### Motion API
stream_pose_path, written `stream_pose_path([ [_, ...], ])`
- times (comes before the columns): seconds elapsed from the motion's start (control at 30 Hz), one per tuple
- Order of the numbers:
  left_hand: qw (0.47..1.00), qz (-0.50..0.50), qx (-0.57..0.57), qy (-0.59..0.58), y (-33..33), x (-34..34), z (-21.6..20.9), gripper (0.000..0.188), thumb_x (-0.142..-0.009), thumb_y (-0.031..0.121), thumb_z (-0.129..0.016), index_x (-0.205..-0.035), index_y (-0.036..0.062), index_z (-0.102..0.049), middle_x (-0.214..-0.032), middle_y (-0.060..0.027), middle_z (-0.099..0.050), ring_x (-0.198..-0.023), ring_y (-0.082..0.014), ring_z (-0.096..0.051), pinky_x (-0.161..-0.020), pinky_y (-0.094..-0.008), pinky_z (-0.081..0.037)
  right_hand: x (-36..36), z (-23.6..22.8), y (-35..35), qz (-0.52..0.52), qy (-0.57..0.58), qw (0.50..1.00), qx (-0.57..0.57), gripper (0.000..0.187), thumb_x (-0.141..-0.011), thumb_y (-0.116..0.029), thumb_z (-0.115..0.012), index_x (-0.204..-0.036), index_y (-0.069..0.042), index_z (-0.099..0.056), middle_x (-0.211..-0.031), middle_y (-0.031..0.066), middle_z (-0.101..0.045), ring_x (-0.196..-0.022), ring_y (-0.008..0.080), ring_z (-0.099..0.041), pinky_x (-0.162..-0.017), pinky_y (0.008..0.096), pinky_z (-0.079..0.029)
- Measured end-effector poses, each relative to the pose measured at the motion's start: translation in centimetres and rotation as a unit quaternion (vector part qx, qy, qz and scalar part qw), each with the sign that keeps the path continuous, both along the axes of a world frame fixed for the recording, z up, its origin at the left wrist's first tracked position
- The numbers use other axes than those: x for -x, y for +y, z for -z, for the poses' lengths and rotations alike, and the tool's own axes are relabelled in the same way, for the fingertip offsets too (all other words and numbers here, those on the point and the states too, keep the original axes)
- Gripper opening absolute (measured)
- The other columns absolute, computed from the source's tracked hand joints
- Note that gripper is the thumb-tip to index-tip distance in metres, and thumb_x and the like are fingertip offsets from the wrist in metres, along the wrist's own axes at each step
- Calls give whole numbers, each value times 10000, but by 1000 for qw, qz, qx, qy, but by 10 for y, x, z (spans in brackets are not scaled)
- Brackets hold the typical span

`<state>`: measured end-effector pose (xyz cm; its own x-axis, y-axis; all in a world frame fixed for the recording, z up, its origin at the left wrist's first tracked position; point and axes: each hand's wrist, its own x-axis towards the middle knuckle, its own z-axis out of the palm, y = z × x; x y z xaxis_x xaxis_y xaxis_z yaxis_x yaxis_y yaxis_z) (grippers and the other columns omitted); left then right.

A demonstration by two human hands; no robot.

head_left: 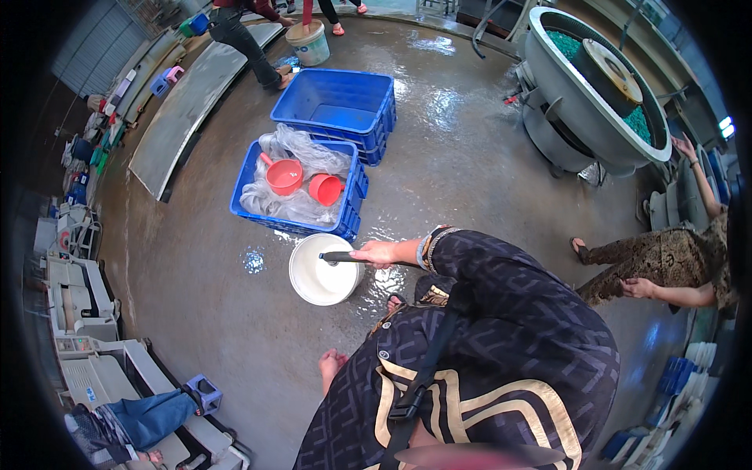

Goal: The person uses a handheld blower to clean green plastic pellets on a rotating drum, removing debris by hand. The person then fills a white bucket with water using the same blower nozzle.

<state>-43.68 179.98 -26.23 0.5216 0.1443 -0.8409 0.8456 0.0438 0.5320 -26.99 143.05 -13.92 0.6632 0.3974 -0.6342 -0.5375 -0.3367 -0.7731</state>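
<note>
My right hand (377, 253) is wrapped round a dark hose-like tube (338, 256). Its end reaches over the mouth of a round white bucket (301, 291) on the wet floor. My left hand (332, 365) hangs low beside my body with its fingers curled in, and I see nothing in it. Just beyond the bucket stands a blue crate (241, 192) holding a heap of clear plastic film (262, 200). Two red dippers lie on the film, one a wide scoop (283, 177) with its handle up left, the other a smaller cup (325, 189).
A second blue crate (380, 113) stands behind the first. Far right is a large grey bowl-shaped machine (568, 121) holding green pellets, with a person (658, 254) near it. Other people work at a far bucket (311, 48). A metal sheet (192, 94) lies left.
</note>
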Motion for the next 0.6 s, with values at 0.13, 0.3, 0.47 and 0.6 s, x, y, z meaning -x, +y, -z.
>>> stream_pose_path([
  [0.13, 1000, 20, -10, -3, -13, -12, -9, 247, -885, 177, -496, -1049, -5, -459, -738, -136, -586, -625, -231, -594, -556, -343, -505, 5, -3, -1, -4, 13, 1000, 2, 532, -860, -570, -369, -642, -89, -431, -480, -15, -341, -352, 88, -336, -315, 255, -299],
  [0.3, 999, -32, 35, -3, 21, 12, 70, 232, -857, 176, -553, -988, -8, -504, -717, -118, -594, -602, -208, -581, -549, -327, -489, 7, 0, 6, -8, -7, 1000, 3, 536, -850, -590, -373, -644, -98, -420, -459, -23, -323, -340, 86, -334, -307, 250, -275],
  [0.47, 999, 35, -32, -5, 50, 31, 123, 247, -838, 185, -579, -978, -12, -529, -739, -117, -606, -614, -198, -577, -567, -324, -485, 4, 13, 8, 1, 9, 1000, -8, 529, -850, -586, -386, -653, -97, -423, -466, -27, -317, -340, 84, -321, -310, 242, -268],
  [0.6, 1000, -14, -24, 2, 47, 39, 104, 267, -845, 170, -559, -1030, -15, -510, -758, -130, -606, -638, -208, -587, -586, -336, -488, 6, 10, 9, 8, -4, 1000, -5, 551, -849, -593, -361, -613, -95, -380, -444, 1, -301, -321, 114, -306, -304, 280, -264],
])
